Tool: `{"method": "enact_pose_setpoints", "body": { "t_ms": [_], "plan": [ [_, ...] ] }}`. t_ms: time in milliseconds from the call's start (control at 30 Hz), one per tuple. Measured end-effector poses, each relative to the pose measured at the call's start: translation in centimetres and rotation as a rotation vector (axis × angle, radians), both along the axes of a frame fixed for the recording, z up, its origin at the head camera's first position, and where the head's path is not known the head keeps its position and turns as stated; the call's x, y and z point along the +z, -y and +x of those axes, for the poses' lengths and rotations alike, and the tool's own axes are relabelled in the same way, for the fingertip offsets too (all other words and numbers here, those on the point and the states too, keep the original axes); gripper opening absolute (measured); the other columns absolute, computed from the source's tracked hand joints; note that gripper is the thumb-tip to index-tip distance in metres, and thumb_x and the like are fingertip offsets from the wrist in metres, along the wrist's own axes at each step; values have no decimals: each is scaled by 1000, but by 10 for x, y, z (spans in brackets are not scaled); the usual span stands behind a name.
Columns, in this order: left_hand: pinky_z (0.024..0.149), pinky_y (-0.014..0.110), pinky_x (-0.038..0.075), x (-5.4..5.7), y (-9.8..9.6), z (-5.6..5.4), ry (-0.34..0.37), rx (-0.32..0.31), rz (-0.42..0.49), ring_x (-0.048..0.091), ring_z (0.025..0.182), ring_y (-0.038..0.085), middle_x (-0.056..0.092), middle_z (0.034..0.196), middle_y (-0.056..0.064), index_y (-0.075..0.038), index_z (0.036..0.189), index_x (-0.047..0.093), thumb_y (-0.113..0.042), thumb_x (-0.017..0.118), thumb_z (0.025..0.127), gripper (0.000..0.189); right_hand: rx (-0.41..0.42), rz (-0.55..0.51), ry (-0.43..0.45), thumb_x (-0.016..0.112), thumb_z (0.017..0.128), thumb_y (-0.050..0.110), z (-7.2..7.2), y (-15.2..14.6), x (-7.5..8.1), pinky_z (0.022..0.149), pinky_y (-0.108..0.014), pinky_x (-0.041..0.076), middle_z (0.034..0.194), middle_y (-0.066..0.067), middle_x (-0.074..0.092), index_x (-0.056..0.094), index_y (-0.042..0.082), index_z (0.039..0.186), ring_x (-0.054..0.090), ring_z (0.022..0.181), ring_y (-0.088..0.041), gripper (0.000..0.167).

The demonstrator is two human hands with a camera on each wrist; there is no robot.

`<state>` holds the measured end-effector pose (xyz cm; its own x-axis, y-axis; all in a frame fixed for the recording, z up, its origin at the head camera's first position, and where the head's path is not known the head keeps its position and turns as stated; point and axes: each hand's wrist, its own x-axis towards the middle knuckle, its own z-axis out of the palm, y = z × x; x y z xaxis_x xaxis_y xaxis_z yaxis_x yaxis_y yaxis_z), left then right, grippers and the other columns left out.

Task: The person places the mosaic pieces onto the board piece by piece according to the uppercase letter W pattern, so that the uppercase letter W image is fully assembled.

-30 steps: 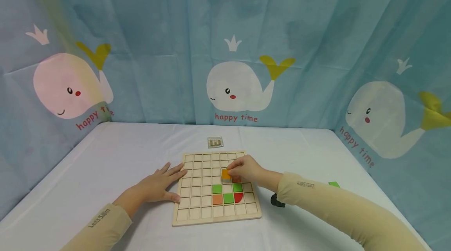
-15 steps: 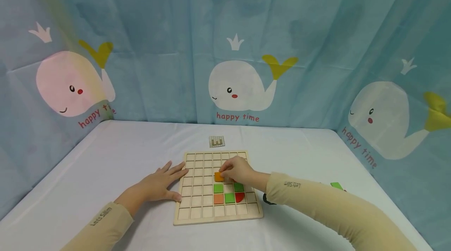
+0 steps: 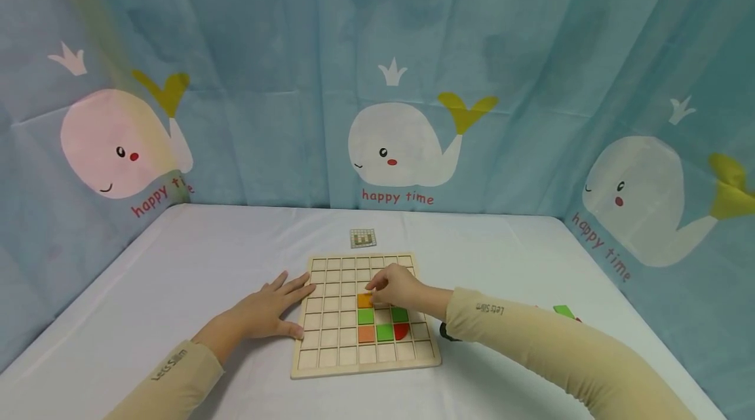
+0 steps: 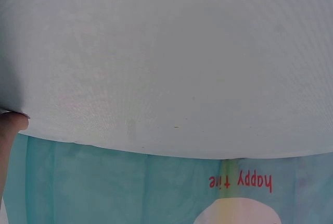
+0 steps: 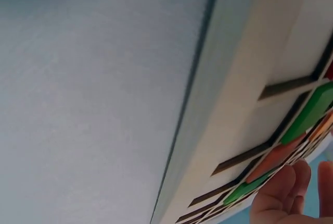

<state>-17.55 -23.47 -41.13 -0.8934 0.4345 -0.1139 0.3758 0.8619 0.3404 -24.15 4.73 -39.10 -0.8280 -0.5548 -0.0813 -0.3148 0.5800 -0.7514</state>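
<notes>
An orange square tile [image 3: 364, 301] lies in a cell of the wooden grid board [image 3: 321, 359] in the head view. Right above and beside that tile are the bent fingertips of my right hand [image 3: 401, 287], with a gap between finger and thumb in the right wrist view. My left hand [image 3: 262, 310] rests with spread fingers along the board's left edge. Below the orange tile sit a green tile [image 3: 366, 316] and a salmon tile [image 3: 366, 333]. A second green tile [image 3: 385, 332] and a red rounded tile [image 3: 400, 331] continue the row. A reddish-brown tile [image 5: 276, 156] is hidden from the head view.
Behind the board lies a small pattern card [image 3: 362, 238] with a grid on it. Loose pieces, one a green tile [image 3: 563, 310], lie at the right, partly behind the right sleeve [image 3: 531, 335]. A whale-print curtain [image 3: 265, 79] surrounds the white table [image 3: 177, 263].
My right hand has carried the orange tile left and lowered it into the cell above the green tile. Finger and thumb are now apart at it. The left hand stays put.
</notes>
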Motion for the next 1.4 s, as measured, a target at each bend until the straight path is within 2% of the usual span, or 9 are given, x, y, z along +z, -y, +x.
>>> {"method": "enact_pose_setpoints", "body": {
  "t_ms": [133,300,433,600,900,1067,1233,1400],
  "plan": [
    [106,69,20,-1,0,0,-4,-1,5,13,141,52,24,158,14,-10,150,38,-65,65,77,95,-17,-17,20,74,85,2,-2,-5,3,63,-24,46,87,-3,62,75,0,103,51,76,-13,18],
    [107,69,20,-1,0,1,0,2,3,13,141,51,23,159,14,-10,150,37,-64,64,77,95,-39,-33,27,72,86,3,-5,-17,7,69,-27,51,91,-4,63,74,1,102,55,80,-14,16],
    [106,69,20,-1,1,0,1,2,1,13,141,52,23,159,14,-10,151,37,-65,64,77,95,-61,-51,37,71,87,4,-8,-30,12,68,-27,50,91,-3,63,73,1,103,55,79,-15,17],
    [107,69,19,0,0,-1,5,1,4,13,141,52,23,159,14,-10,151,37,-65,64,77,95,-94,-76,50,70,88,6,-10,-51,17,75,-31,52,97,-3,67,73,1,105,57,84,-15,18],
    [106,70,20,-1,2,-1,6,-5,7,13,140,52,24,158,14,-10,150,38,-64,65,77,95,-153,-88,84,67,92,11,-13,-94,39,86,-43,51,113,-12,68,70,-1,113,62,98,-20,24],
    [106,70,19,-2,2,-1,8,-5,9,13,140,52,23,158,14,-10,150,37,-65,64,77,95,-118,-97,110,67,93,18,-18,-124,47,91,-47,49,124,-19,63,68,1,115,60,108,-26,28],
    [106,69,19,-1,1,-1,18,-3,11,13,140,53,24,158,15,-10,150,38,-65,65,77,95,-97,-97,142,66,94,25,-20,-155,56,94,-47,48,128,-17,61,68,3,118,58,114,-28,32],
    [106,69,20,0,1,0,14,-8,10,14,140,53,24,158,15,-9,150,38,-65,64,77,95,-80,-74,149,66,94,25,-21,-182,62,94,-47,48,129,-17,59,65,2,121,56,116,-29,35]
  ]
}}
